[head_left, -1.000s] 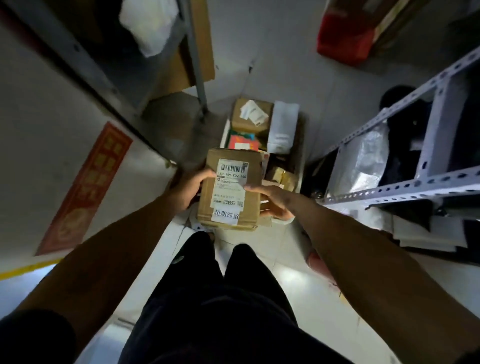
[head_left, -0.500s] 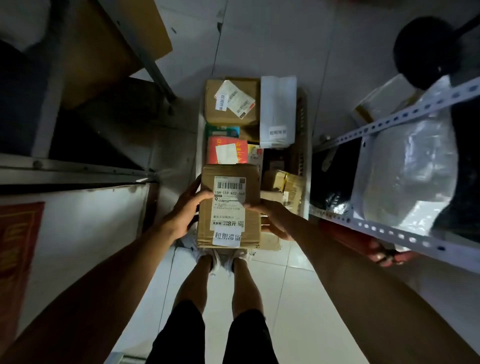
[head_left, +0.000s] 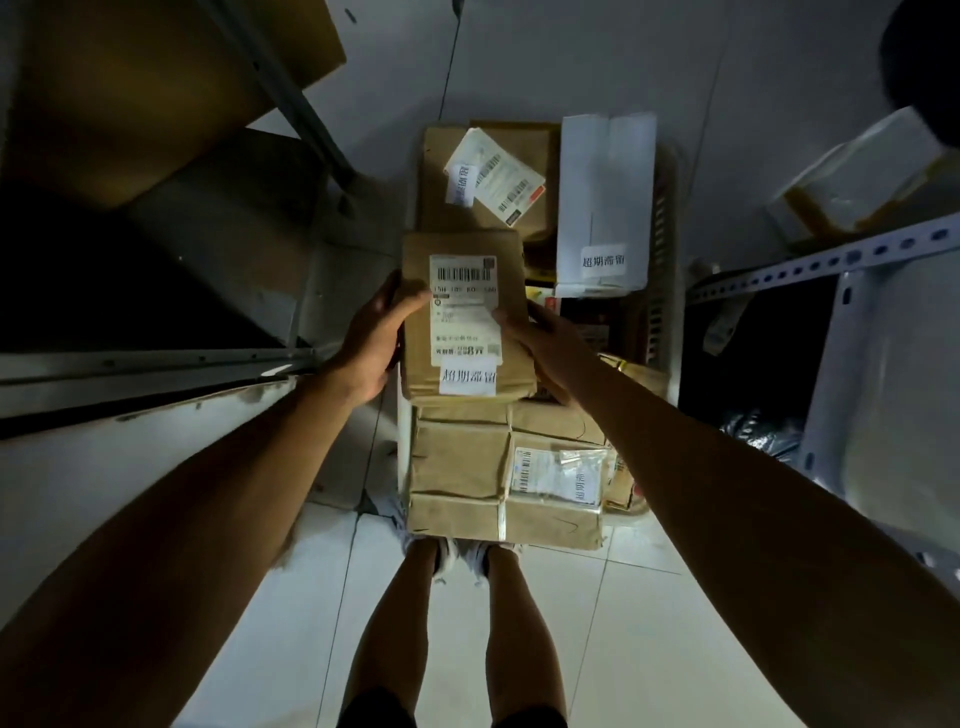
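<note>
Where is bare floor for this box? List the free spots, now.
Bare floor tile lies on the near side of the taped parcels, either side of the legs, and beyond the far brown box. The crate is crowded: parcels packed tight around the held box.

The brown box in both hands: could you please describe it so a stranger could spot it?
On the floor beside the metal rack stands a crate of parcels. Over it, the left hand and right hand grip a brown box by its sides. It alone is held, its long label facing up.
</note>
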